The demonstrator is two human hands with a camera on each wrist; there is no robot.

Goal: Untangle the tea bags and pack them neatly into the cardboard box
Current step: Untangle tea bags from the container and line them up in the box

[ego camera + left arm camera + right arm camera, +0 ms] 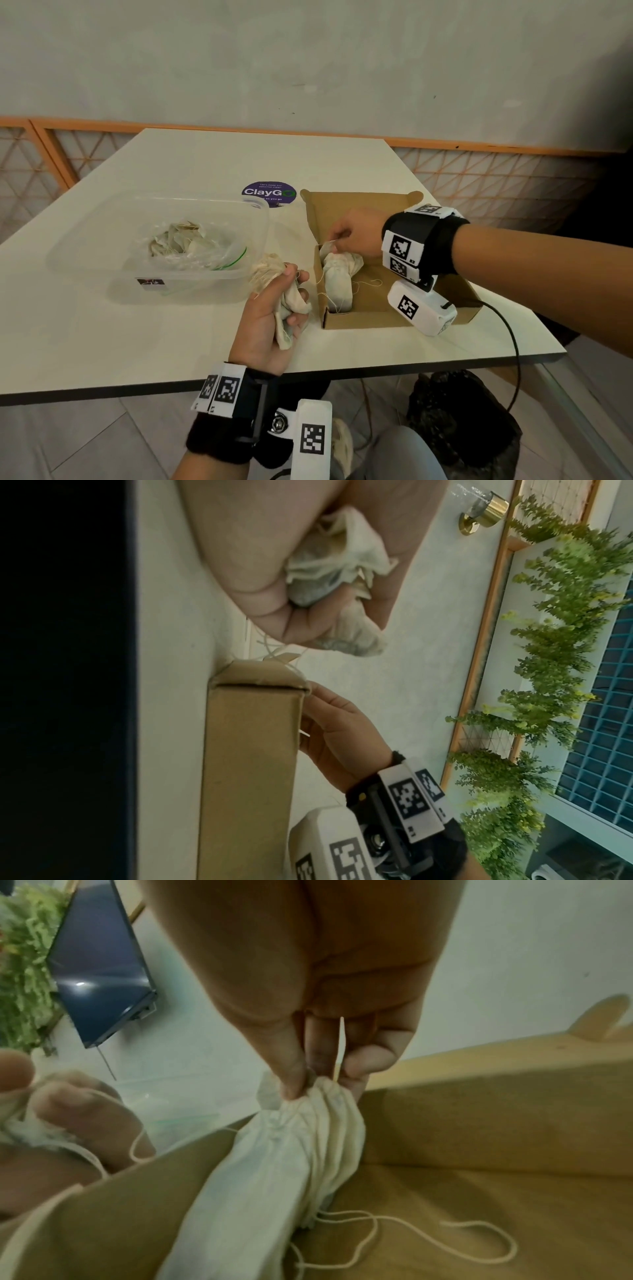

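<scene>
An open brown cardboard box [376, 313] sits on the white table [171, 342], right of centre. Cream cloth tea bags [337, 279] lie along its left wall, loose strings trailing on the box floor [479, 1231]. My right hand [356, 236] reaches into the box and pinches the gathered top of a tea bag [294, 1150] between thumb and fingers. My left hand [274, 308] hovers just left of the box, palm up, and grips a crumpled bunch of tangled tea bags [291, 308], also seen in the left wrist view [339, 561].
A clear plastic tub [161, 246] at the left holds a zip bag with more tea bags [181, 240]. A purple round sticker [269, 194] lies behind the box. A dark bag [462, 428] sits on the floor below the table's near edge.
</scene>
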